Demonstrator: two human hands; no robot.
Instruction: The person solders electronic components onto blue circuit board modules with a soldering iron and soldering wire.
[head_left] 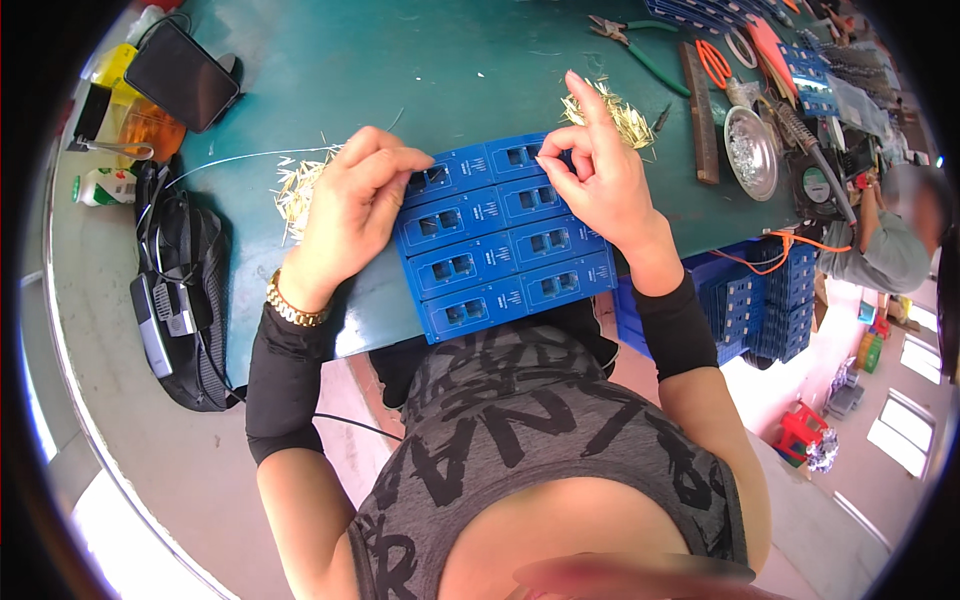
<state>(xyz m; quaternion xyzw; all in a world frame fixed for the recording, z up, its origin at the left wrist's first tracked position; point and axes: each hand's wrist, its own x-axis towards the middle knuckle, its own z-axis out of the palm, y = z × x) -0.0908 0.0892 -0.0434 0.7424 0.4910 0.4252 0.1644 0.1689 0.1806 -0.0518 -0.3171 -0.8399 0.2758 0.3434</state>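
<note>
A blue circuit board panel (510,240), split into several sections with dark square openings, lies at the table's front edge and overhangs it toward me. At its far left corner is my left hand (355,205), thumb and index finger pinched over an opening; what they hold is too small to make out. Over the far right section my right hand (608,180) has its index finger stretched out, while thumb and another finger close together near an opening. Anything between them does not show clearly. Loose heaps of thin pale-yellow pins lie beside each hand, a left heap (293,200) and a right heap (625,122).
Green-handled pliers (640,60), a flat metal bar (698,115), orange-handled scissors (713,65) and a metal dish (750,152) lie to the right. A phone (183,75) and black bag (190,310) are left. Stacked blue boards (765,300) sit below right; another person (890,250) is beyond.
</note>
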